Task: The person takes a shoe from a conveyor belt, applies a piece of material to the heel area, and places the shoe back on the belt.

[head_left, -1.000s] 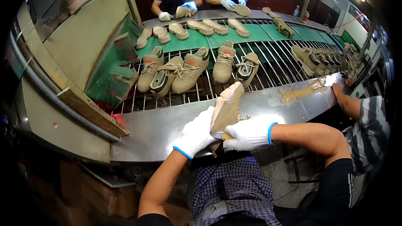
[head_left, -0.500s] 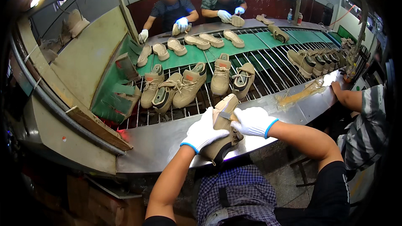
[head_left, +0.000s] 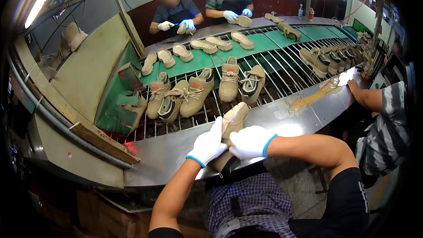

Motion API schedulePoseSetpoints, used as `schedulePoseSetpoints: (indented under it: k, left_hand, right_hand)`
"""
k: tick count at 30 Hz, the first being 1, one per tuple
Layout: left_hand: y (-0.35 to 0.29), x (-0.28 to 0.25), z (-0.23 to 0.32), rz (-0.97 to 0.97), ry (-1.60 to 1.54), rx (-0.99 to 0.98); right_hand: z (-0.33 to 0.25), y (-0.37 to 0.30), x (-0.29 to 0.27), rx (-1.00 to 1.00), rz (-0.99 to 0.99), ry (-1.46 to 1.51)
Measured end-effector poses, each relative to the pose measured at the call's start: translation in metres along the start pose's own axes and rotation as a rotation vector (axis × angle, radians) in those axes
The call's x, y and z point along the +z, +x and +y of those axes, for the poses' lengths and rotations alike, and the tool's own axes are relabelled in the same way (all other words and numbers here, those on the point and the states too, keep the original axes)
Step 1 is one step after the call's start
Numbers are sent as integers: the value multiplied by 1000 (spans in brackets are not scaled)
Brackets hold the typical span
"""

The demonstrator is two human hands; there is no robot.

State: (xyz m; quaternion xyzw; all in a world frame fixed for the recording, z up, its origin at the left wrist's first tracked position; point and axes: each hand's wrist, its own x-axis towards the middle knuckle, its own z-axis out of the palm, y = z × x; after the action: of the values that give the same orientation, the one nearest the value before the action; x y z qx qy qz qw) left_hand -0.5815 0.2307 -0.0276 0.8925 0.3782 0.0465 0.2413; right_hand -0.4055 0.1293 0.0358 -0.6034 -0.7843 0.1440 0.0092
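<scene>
A tan lace-up shoe with a dark collar (head_left: pixel 234 118) is held tilted over the near metal ledge, toe pointing away. My left hand (head_left: pixel 206 144), in a white glove with a blue cuff, is closed around the shoe's left side. My gloved right hand (head_left: pixel 252 143) is closed and lies across the middle of the shoe, slightly blurred. Half a second ago it held a small flat-bladed tool with a wooden handle; now the hand mostly hides that tool. The shoe's heel end hangs near my checked apron (head_left: pixel 246 194).
Several tan shoes (head_left: pixel 198 92) stand on the metal-bar rack (head_left: pixel 282 89) ahead. Beyond them, loose soles (head_left: pixel 182 51) lie on a green sheet (head_left: pixel 194 64). Two gloved co-workers handle footwear parts across the line. Another person's arm (head_left: pixel 365 99) rests at right. A wooden-edged panel (head_left: pixel 105 143) borders the left.
My right hand has shifted left and down over the shoe, covering the tool. The far-left co-worker's hand has moved from the green sheet to their work. The view has shifted slightly.
</scene>
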Motion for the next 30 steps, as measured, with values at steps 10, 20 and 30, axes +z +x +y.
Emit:
schedulePoseSetpoints:
  k: [10, 20, 30]
  left_hand:
    - [-16, -13, 8, -82, 52, 96]
    - [-41, -7, -11, 182, 21, 258]
    - [-111, 53, -32, 525, -84, -31]
  right_hand:
    - [46, -18, 3, 106, 161, -95]
    - [89, -47, 33, 303, 176, -4]
    - [17, -51, 12, 214, 89, 247]
